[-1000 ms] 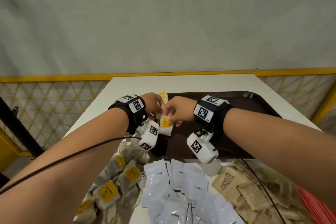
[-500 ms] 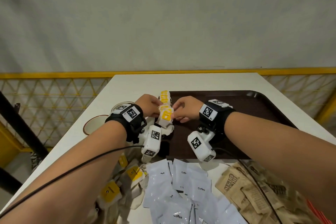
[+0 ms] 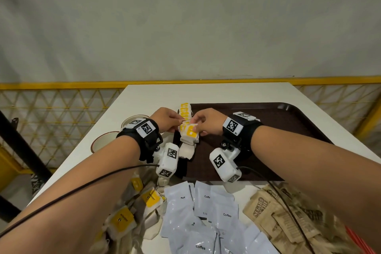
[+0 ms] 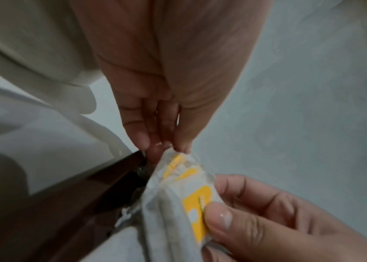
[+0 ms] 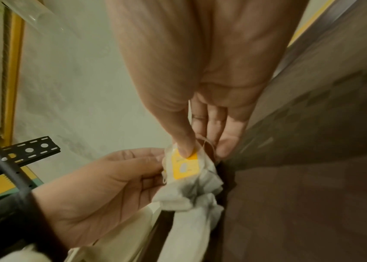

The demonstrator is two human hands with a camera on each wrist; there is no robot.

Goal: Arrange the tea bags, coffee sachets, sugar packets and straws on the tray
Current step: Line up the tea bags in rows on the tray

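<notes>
While a small bundle of tea bags [image 3: 188,133] is being pinched from both sides by the left hand [image 3: 168,119] and the right hand [image 3: 207,121], it is being held above the tray [image 3: 288,126]'s left edge, against the row [image 3: 184,111] already standing there. Compared with a second ago, the bundle is being carried higher and further back, suggesting the row is being extended. Coffee sachets [image 3: 206,212] and sugar packets [image 3: 274,218] are waiting at the table's near edge.

"Coffee" is printed on the white coffee sachets [image 3: 203,215]; "SUGAR" on the brown sugar packets [image 3: 266,210].
</notes>
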